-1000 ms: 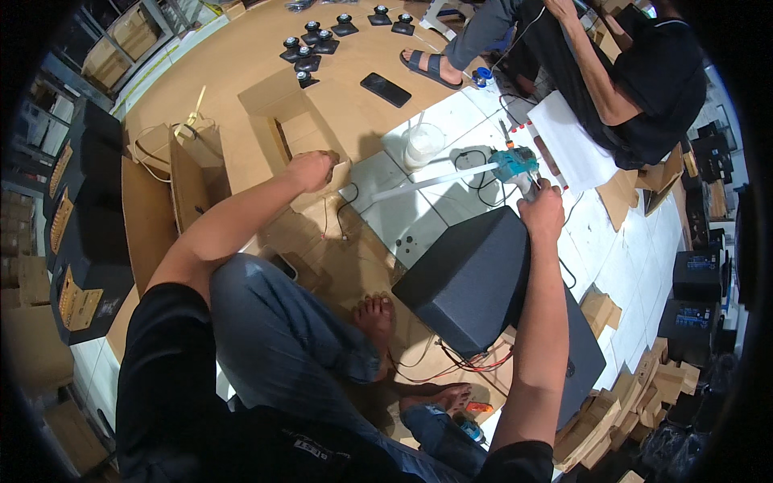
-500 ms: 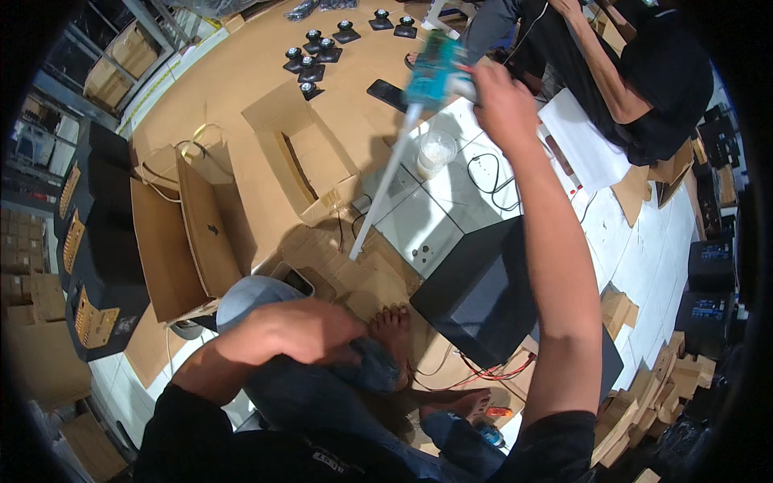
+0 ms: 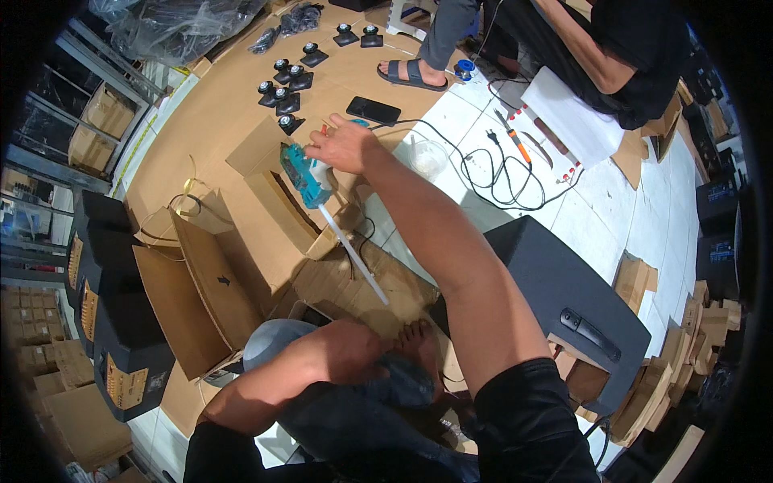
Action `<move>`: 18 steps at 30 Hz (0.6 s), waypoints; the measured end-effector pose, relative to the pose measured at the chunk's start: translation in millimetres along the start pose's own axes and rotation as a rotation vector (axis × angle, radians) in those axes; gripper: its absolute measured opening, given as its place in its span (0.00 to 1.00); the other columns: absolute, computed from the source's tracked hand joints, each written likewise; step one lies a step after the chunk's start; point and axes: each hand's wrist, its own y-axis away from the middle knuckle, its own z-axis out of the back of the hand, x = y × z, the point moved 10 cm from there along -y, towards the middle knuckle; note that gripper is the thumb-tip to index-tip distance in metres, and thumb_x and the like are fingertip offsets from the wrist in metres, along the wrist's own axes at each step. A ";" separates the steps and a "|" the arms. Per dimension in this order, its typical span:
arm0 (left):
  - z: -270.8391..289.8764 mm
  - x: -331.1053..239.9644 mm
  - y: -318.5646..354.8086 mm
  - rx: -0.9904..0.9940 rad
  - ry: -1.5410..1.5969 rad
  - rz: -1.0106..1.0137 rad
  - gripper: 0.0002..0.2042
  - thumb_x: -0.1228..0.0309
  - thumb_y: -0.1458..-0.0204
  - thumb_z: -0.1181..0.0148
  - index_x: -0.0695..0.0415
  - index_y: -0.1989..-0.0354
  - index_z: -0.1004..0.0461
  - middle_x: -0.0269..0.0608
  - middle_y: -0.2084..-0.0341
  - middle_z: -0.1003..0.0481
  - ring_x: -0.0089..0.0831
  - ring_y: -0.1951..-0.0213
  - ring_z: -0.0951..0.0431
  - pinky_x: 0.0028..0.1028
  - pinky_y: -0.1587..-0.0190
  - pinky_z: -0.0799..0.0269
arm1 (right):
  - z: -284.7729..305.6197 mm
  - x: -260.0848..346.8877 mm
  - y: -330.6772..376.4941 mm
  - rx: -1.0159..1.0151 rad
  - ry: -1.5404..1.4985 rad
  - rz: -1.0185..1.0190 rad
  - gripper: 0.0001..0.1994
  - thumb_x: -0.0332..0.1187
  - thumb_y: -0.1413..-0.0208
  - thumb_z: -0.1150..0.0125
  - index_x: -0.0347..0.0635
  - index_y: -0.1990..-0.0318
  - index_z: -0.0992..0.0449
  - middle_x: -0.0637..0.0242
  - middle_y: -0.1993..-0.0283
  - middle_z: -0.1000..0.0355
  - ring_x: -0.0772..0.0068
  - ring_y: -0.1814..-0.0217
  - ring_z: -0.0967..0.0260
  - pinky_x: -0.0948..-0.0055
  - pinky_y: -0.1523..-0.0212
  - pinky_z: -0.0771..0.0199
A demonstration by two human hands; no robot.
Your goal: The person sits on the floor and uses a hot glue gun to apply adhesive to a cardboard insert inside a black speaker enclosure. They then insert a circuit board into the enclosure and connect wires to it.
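Observation:
My right hand (image 3: 345, 146) grips a teal glue gun (image 3: 306, 179) over a small open cardboard box (image 3: 270, 189). A long white glue stick (image 3: 354, 253) sticks out of the gun and slants toward my feet. Down by my bent knee, my left hand (image 3: 354, 350) lies low over my jeans; its fingers are blurred and partly hidden. Right of my feet lies a black speaker cabinet (image 3: 564, 282) with a strap handle, partly covered by my right forearm.
Beyond the box are a black phone (image 3: 373, 110) and several small black parts with round silver tops (image 3: 298, 78). A plastic cup (image 3: 428, 161) and an orange-handled soldering iron (image 3: 515, 141) sit on the tiles near a co-worker (image 3: 612, 64). A larger carton (image 3: 173, 298) stands left.
My right hand has swung left with the glue gun, from above the tiles to over the small box. The view has shifted, and more of the speaker cabinet shows.

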 end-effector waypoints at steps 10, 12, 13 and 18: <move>3.5 14.3 1.3 -0.077 0.001 -0.056 0.29 0.54 0.41 0.40 0.53 0.34 0.33 0.57 0.60 0.20 0.57 0.53 0.20 0.48 0.48 0.26 | -54.7 6.7 -27.2 -0.004 -0.189 -0.092 0.11 0.36 0.35 0.50 0.63 0.51 0.23 0.68 0.55 0.26 0.68 0.51 0.21 0.56 0.37 0.37; 5.8 16.6 1.2 -0.020 -0.033 -0.002 0.28 0.54 0.41 0.40 0.55 0.35 0.32 0.56 0.59 0.20 0.56 0.53 0.20 0.48 0.47 0.26 | -83.1 16.9 -20.4 0.040 -0.245 -0.120 0.11 0.37 0.34 0.51 0.62 0.52 0.22 0.67 0.54 0.25 0.67 0.51 0.21 0.56 0.37 0.36; 5.0 19.0 1.8 0.007 -0.047 0.023 0.28 0.55 0.41 0.39 0.56 0.36 0.32 0.56 0.58 0.20 0.56 0.52 0.20 0.49 0.47 0.26 | -91.3 26.0 -19.2 0.077 -0.226 -0.098 0.11 0.37 0.34 0.51 0.61 0.52 0.22 0.67 0.54 0.26 0.69 0.50 0.21 0.57 0.37 0.37; 13.0 19.6 2.0 -0.097 -0.040 -0.018 0.23 0.57 0.43 0.37 0.60 0.44 0.26 0.57 0.62 0.19 0.52 0.53 0.19 0.46 0.47 0.25 | -94.6 55.4 -15.9 0.061 -0.187 -0.031 0.09 0.36 0.37 0.47 0.58 0.54 0.22 0.72 0.58 0.27 0.75 0.48 0.25 0.58 0.36 0.41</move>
